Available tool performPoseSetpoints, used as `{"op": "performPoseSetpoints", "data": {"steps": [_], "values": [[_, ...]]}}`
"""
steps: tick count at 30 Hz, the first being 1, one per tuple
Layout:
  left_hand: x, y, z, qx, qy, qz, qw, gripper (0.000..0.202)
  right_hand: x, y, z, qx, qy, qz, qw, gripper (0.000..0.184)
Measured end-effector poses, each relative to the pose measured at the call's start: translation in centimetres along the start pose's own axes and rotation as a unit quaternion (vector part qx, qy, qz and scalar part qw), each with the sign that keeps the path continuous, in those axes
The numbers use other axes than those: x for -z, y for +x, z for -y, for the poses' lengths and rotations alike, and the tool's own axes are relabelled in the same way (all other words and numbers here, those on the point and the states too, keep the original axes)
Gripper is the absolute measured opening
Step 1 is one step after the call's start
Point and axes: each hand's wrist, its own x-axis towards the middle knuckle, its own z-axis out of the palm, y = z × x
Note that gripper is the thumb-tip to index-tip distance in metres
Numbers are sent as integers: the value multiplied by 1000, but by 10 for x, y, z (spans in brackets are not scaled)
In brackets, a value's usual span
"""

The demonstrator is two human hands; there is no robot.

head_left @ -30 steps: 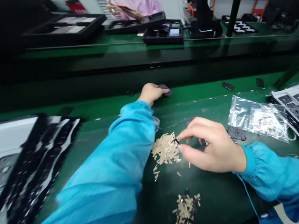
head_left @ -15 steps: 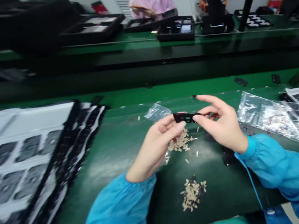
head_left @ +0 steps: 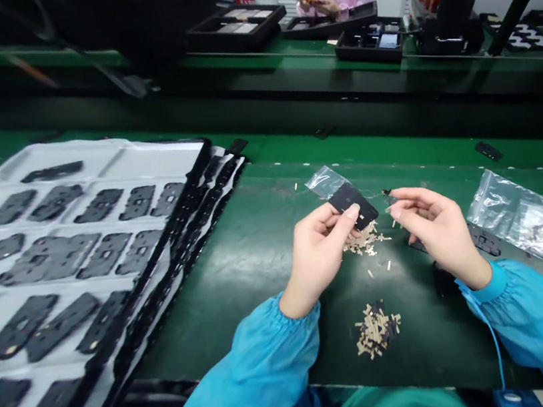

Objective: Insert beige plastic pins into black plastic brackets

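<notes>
A flat black plastic plate (head_left: pixel 353 207) is pinched between the thumb and fingers of my left hand (head_left: pixel 314 251), its broad face turned upward. Just right of it, my right hand (head_left: pixel 434 228) has thumb and index finger drawn together. A small dark piece (head_left: pixel 386 193) shows at the index fingertip, too small to name. Beneath the plate lies a pile of small beige strips (head_left: pixel 366 242), partly covered by my left hand. Nearer to me is a second heap of beige and dark pieces (head_left: pixel 377 330).
On the left, a stacked white-lined tray (head_left: pixel 144 162) holds several black plates. A small clear bag (head_left: pixel 324 181) lies behind my left hand, a larger filled bag (head_left: pixel 532 224) at right. Across the raised bench (head_left: pixel 252 65), with black trays, a person in pink handles something.
The view has swung left, showing more of the tray. My hands have separated; the right has let go of the plate, which my left hand has tilted from edge-on to face-up.
</notes>
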Motion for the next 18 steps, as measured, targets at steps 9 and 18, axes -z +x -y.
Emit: {"op": "performPoseSetpoints", "data": {"steps": [9,18], "values": [[2,-3,0,-23,71,11,997,16,0,-4,10,-23,-105,15,994,9],[-2,-17,-7,-128,198,-19,972,27,-5,-16,11,55,-224,-18,973,7]]}}
